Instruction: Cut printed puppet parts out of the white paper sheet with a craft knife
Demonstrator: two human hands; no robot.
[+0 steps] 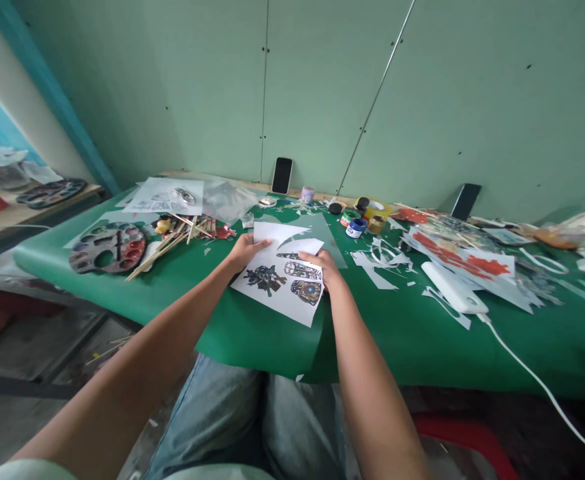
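A white paper sheet (pixel 282 305) with dark, colourful printed figures is held up above the green tabletop in front of me. Its upper part has a curved cut edge. My left hand (pixel 248 252) pinches the sheet's upper left edge, thumb on top. On the other side, my right hand (pixel 328 268) grips the right edge, with its thumb over the paper near a narrow dark shape; whether that shape is print or a separate thing I cannot tell. The fingers beneath the sheet are hidden.
Left on the green table cover (pixel 172 300) lie a paint palette (pixel 107 248) and wooden sticks (pixel 159 253). Paint jars (pixel 356 228), paper scraps (pixel 378 272) and a white corded device (pixel 453 288) lie right. A phone (pixel 282 175) leans against the wall.
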